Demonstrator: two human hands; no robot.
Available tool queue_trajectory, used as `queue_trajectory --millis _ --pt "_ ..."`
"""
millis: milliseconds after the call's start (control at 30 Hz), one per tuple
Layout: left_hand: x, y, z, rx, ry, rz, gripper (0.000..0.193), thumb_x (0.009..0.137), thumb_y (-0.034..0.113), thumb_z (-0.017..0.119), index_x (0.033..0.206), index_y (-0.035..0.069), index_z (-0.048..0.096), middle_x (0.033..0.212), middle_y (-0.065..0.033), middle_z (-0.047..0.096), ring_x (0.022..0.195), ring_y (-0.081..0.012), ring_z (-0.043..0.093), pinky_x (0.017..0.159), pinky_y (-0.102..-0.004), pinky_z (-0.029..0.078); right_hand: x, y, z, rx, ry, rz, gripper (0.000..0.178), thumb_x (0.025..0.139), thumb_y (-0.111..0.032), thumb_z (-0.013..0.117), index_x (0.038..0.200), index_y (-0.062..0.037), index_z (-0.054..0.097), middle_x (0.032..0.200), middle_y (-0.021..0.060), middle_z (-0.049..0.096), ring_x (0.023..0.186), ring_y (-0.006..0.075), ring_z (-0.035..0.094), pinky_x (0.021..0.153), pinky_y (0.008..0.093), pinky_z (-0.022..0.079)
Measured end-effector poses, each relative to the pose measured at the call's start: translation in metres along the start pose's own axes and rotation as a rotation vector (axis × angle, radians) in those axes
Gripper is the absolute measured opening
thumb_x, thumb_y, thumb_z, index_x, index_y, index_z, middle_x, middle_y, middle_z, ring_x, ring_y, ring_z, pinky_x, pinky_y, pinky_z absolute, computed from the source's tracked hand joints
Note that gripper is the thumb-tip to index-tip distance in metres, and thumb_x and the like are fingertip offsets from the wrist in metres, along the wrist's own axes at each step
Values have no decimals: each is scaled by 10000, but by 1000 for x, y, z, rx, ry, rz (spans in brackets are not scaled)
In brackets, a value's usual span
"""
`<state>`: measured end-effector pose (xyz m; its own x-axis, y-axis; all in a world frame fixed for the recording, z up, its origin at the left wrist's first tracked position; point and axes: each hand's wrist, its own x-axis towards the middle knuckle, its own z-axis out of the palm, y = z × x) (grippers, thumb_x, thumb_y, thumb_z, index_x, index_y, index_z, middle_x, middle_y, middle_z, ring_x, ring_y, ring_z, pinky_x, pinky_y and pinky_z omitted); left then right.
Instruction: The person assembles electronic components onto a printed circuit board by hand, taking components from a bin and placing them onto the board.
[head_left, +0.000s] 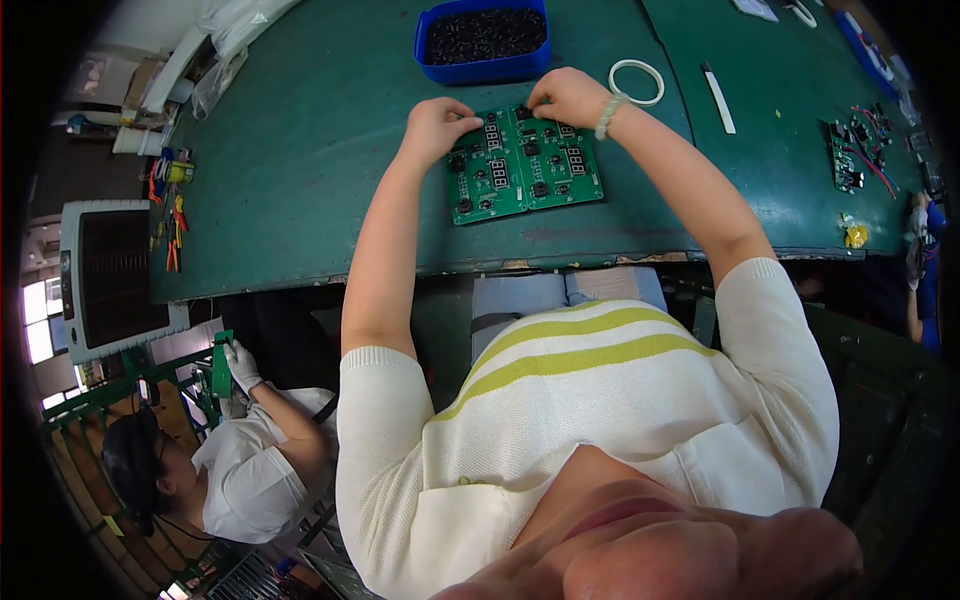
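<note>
Head view: scuffed green table [320, 170], monitor [122, 275] left; both hands [437, 130] fingers bunched at circuit board [514, 160], hold unclear.

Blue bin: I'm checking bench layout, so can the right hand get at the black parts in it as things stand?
Probably yes: the right hand, at the circuit board, is close to the blue bin, whose open top leaves the black parts exposed; nothing visible blocks the way.
</note>
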<state>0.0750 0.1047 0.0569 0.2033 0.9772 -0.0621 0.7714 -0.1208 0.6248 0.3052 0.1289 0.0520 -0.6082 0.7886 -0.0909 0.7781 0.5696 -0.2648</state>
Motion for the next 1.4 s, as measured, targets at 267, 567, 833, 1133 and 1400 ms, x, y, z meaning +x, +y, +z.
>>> queue_trajectory --millis 267,567,833,1133,1400 --pt "-20 -18 -18 -1617 -53 -495 241 860 87 508 1042 -67 472 754 -47 438 588 -86 382 432 -192 274 -36 36 7 1933 230 383 231 901 -116 423 1099 1 444 749 57 487 610 100 388 490 212 325" --pt "-37 -24 -4 -1541 -39 -442 250 886 173 551 1015 -36 507 781 -70 525 615 -89 452 429 -164 312 -21 7 0 1849 92 262 174 865 -156 570 933 4 589 779 19 541 675 61 465 500 165 350" --pt "-50 -28 -3 -1792 -60 -439 260 884 195 556 1013 -29 531 764 -52 516 610 -79 449 410 -170 296 8 -22 9 1216 190 237 190 822 -132 612 947 9 632 825 -6 574 709 37 491 534 177 394" --pt "-58 -26 -1 -1707 35 -439 224 887 160 546 992 -38 549 760 -49 521 618 -81 452 415 -165 301 32 -36 27 81 406 8 96 740 -152 625 795 -84 664 815 90 626 769 278 612 673 388 495" --pt "-60 -27 0 -1661 58 -378 156 877 155 565 894 3 541 779 -67 537 602 -85 462 415 -164 313 39 -35 23 112 209 52 84 752 -145 616 792 -96 671 815 88 654 783 262 625 663 384 500"
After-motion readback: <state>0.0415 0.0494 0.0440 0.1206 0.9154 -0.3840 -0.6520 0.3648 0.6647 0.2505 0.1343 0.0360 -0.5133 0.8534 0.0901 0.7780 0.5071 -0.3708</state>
